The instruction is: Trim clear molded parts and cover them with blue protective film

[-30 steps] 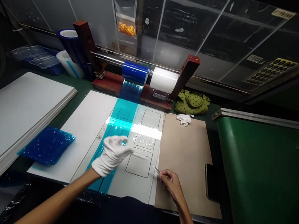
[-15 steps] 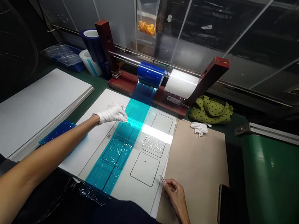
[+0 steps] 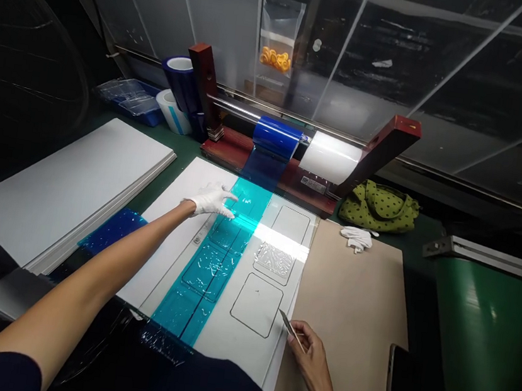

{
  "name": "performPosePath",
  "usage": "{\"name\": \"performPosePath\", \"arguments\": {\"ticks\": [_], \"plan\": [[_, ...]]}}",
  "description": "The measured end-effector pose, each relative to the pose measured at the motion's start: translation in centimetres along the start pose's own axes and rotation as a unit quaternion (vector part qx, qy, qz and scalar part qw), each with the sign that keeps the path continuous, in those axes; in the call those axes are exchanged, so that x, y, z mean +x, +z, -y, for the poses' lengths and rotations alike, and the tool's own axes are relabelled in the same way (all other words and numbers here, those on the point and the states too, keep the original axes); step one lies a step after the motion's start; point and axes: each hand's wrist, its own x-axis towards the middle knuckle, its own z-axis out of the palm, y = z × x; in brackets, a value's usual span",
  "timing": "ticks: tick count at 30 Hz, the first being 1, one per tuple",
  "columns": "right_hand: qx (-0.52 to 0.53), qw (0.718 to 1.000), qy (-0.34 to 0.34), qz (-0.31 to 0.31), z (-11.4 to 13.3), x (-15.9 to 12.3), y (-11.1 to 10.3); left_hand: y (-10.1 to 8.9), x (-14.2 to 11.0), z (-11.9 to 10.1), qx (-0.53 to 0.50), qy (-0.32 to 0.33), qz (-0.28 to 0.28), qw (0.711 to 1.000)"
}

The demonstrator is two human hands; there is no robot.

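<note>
Film [image 3: 229, 245]: drawn out already, lying as a teal strip down the left side of the sheet [image 3: 257, 361], all the way to the near edge!
Blue roll [image 3: 275, 137]: not cut free yet, joined to the film at the far end.
Left hand [image 3: 213, 200]: gloved, at the film's left edge, with thumb and fingers spread; touching or just above, impossible to tell.
Right hand [image 3: 310, 354]: bare, by the sheet's right edge, pinching a blade [image 3: 291, 329], well apart from the film.
Clear patch [image 3: 274, 262]: wrinkled, laid over one right-side outline.
Near outline [image 3: 255, 306]: not under teal; clear cover or none, impossible to tell.
</note>
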Motion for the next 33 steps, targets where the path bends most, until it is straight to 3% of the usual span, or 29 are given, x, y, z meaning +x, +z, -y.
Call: {"name": "performPosePath", "arguments": {"ticks": [4,6,8,11,13,15,17,20,26,30,33], "plan": [[-0.050,0.998,-0.010,0.026,2.1,-0.9,1.3,-2.1,-2.8,-0.3,-0.012,-0.045,-0.065,0.997],[-0.112,0.992,-0.041,0.045,3.5,-1.2,2.9,-2.9,-6.5,0.1,-0.025,-0.088,-0.104,0.990],[-0.188,0.974,-0.113,0.050,4.8,-1.3,5.0,-3.2,-11.8,0.8,-0.048,-0.141,-0.112,0.982],[-0.308,0.926,-0.208,0.070,6.6,-1.1,8.9,-2.4,-21.4,2.3,-0.072,-0.239,-0.086,0.965],[-0.393,0.883,-0.235,0.099,7.6,-0.8,11.6,-1.2,-27.2,3.3,-0.078,-0.310,-0.062,0.946],[-0.468,0.838,-0.252,0.123,8.4,-0.4,14.1,0.1,-31.5,4.3,-0.109,-0.364,-0.039,0.924],[-0.522,0.800,-0.262,0.138,9.2,0.1,16.3,1.3,-34.1,5.3,-0.202,-0.396,-0.012,0.896],[-0.576,0.761,-0.261,0.147,10.3,0.8,19.1,2.8,-35.2,6.8,-0.342,-0.387,0.021,0.856],[-0.639,0.712,-0.246,0.156,11.6,1.8,22.8,4.6,-34.6,9.0,-0.470,-0.344,0.055,0.811],[-0.662,0.693,-0.236,0.160,11.8,2.0,24.1,5.3,-34.6,10.0,-0.500,-0.337,0.059,0.796],[-0.672,0.685,-0.231,0.160,11.5,1.8,23.7,5.7,-34.8,10.5,-0.512,-0.336,0.060,0.788]]}}
